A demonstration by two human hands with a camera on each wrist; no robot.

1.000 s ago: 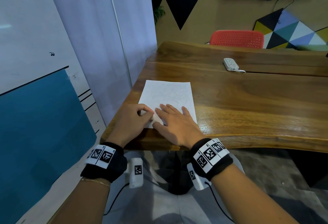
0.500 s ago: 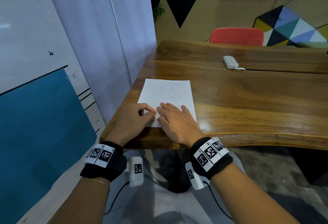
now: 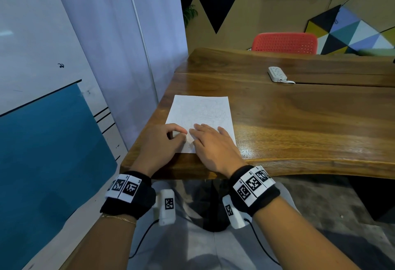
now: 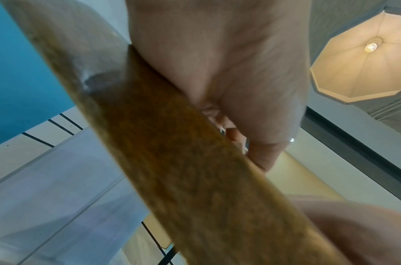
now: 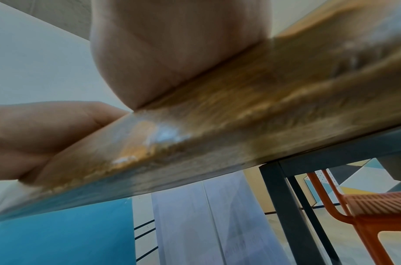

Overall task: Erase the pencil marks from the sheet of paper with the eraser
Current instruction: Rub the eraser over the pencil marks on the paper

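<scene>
Okay, near edge first: left hand [image 3: 165, 143] has its fingers curled, thumb and index pinched together on the near-left corner of the sheet of paper [image 3: 199, 116]. Presumably that's the eraser in the pinch, but it's hidden from the head view and the left wrist view is too blurred to confirm. Right hand [image 3: 211, 144] lies flat just beside it, fingers straight and slightly spread, pressing the sheet's near edge down.

Sheet sits on the tabletop [image 3: 299, 120] at the near-left corner, its near edge close to the tabletop's lip. Faint pencil marks [image 3: 208, 114] show mostly across the middle and far half, so my read is most of the erasing is not yet done.

For the rubbing: short strokes away from the anchoring hand, so the paper stays taut and doesn't buckle. Walk the flat hand up the sheet as the work moves far. Light pressure near the sheet's edges; they crease easily.

Room: tabletop's left edge runs close to the sheet's left side, little slack there. Right side is open wood. Far off, a white power strip [image 3: 277, 74] and a red chair [image 3: 284, 43], well apart from the work.
</scene>
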